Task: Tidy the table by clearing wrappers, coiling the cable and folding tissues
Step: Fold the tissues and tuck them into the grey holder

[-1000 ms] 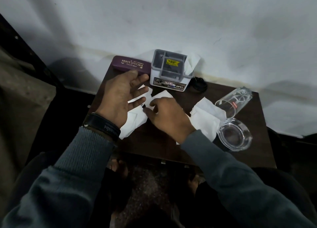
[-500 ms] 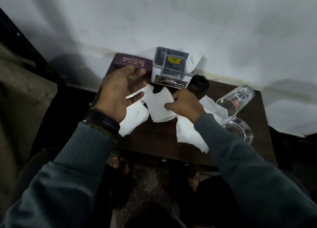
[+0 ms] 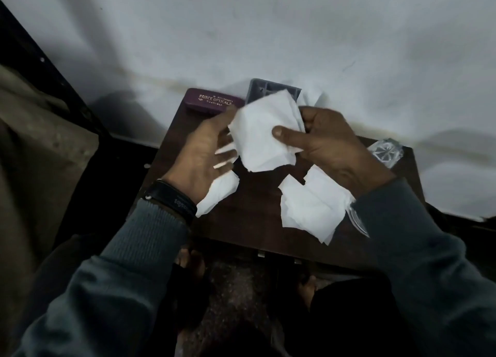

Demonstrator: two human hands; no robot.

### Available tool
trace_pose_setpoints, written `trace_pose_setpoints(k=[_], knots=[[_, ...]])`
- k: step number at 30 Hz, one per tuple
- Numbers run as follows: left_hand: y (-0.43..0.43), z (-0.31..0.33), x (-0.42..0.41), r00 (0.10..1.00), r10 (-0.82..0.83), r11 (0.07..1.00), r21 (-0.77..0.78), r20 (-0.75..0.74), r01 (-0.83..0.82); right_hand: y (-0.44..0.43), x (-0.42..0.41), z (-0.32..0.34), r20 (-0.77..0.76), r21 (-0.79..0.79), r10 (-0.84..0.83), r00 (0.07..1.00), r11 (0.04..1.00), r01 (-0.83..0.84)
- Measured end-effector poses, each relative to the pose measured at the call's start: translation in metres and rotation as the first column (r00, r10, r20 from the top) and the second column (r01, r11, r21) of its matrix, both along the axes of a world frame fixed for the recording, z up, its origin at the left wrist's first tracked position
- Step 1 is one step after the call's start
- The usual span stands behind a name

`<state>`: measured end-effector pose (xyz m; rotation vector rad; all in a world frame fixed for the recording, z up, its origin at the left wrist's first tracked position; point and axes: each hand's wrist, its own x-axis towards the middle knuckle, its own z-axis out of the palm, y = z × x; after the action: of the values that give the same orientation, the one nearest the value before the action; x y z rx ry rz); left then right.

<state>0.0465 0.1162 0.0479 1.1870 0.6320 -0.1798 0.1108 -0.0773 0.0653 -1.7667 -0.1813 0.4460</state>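
Note:
My right hand [image 3: 330,144] pinches a white tissue [image 3: 261,134] between thumb and fingers and holds it up above the dark wooden table [image 3: 252,222]. My left hand [image 3: 204,152] is spread open beside the tissue, its fingertips at the tissue's left edge. A second tissue [image 3: 218,193] lies on the table under my left palm. More crumpled tissues [image 3: 308,209] lie on the table below my right wrist. The cable is hidden from view.
A maroon glasses case [image 3: 212,103] lies at the table's back left. A grey plastic holder [image 3: 268,91] stands behind the raised tissue. A clear glass [image 3: 386,152] lies on its side at the right, and a glass dish rim [image 3: 357,220] shows beside my right sleeve.
My right hand has lifted the tissue off the table and raised it in front of the grey holder. My left hand stays spread, now beside the raised tissue.

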Motion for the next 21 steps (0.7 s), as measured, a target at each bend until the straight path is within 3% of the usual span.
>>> trace_pose_setpoints(k=[2, 4, 8, 13, 15, 16, 17, 19, 21], knots=[[-0.006, 0.002, -0.002, 0.992, -0.121, 0.987, -0.113, -0.028, 0.117, 0.003, -0.001, 0.009, -0.084, 0.177, -0.003, 0.996, 0.984, 0.017], [-0.010, 0.003, -0.003, 0.981, -0.193, 0.956, -0.224, 0.009, 0.190, 0.009, -0.001, 0.012, -0.079, 0.213, -0.010, 0.997, 0.977, 0.027], [-0.008, 0.007, -0.002, 0.983, -0.036, 0.945, -0.315, 0.178, 0.092, 0.023, -0.002, 0.008, -0.006, 0.108, 0.006, 1.000, 0.994, -0.005], [0.020, -0.004, 0.005, 0.958, 0.244, 0.915, -0.362, 0.149, -0.177, 0.046, -0.009, -0.018, -0.095, 0.168, -0.093, 0.991, 0.980, 0.108], [0.028, -0.004, 0.004, 0.924, 0.364, 0.880, -0.369, 0.119, -0.299, 0.054, -0.019, -0.047, 0.029, 0.002, -0.133, 0.991, 0.991, 0.133], [0.031, -0.005, 0.005, 0.912, 0.393, 0.872, -0.363, 0.117, -0.329, 0.059, -0.026, -0.064, 0.126, -0.110, -0.070, 0.990, 0.990, 0.084], [0.032, -0.005, 0.004, 0.907, 0.404, 0.869, -0.359, 0.118, -0.341, 0.063, -0.036, -0.078, 0.205, -0.234, 0.064, 0.977, 0.972, -0.015], [0.033, -0.004, 0.002, 0.912, 0.397, 0.870, -0.360, 0.105, -0.337, 0.074, -0.054, -0.096, 0.296, -0.494, 0.386, 0.874, 0.845, -0.205], [0.033, -0.002, -0.001, 0.916, 0.384, 0.876, -0.359, 0.112, -0.324, 0.083, -0.064, -0.103, 0.367, -0.660, 0.565, 0.739, 0.718, -0.222]])
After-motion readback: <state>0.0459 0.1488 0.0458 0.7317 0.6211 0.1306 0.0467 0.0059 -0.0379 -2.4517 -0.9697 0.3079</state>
